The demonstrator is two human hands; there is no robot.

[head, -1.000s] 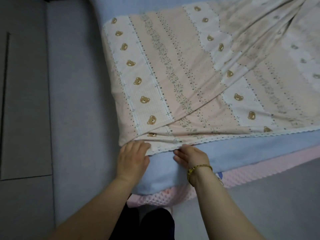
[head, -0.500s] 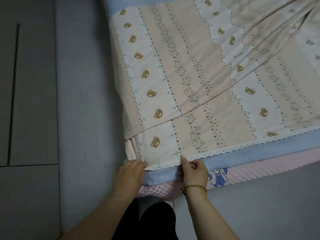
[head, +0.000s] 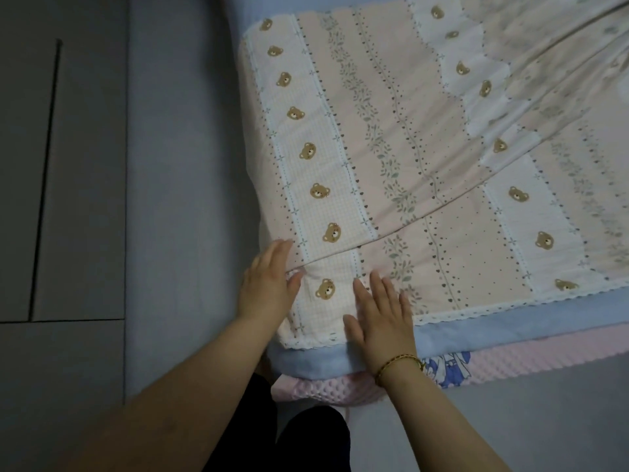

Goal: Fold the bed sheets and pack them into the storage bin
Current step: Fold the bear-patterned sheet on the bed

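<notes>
Sheet: the patterned bed sheet (head: pixel 425 172) with bear faces, leaf sprigs and dotted stripes lies spread over the near corner of the bed, doubled so that one layer crosses the other along a slanting fold line just beyond the hands.
Sheet edge: a white lace trim (head: pixel 510 306) runs along the near hem, and the near left corner reaches close to the bed's corner.
Left hand: the left hand (head: pixel 267 291) lies at the sheet's left border, palm down, fingers (head: pixel 280 253) stretched out and loose, gripping nothing; the thumb touches the cloth beside a bear face.
Right hand: the right hand (head: pixel 383 318) presses flat on the sheet near the lace hem, fingers (head: pixel 377 284) spread and straight, holding nothing.
Bracelet: a gold bracelet (head: pixel 398 362) circles the right wrist.
Under the sheet: a blue cover (head: pixel 510 327) shows as a band below the hem, and a pink dimpled blanket (head: pixel 544 356) sticks out beneath it.
Print: a blue and white picture (head: pixel 449 366) sits at the blanket's edge, just right of the right wrist.
Floor: grey floor (head: pixel 170 199) lies left of the bed.
</notes>
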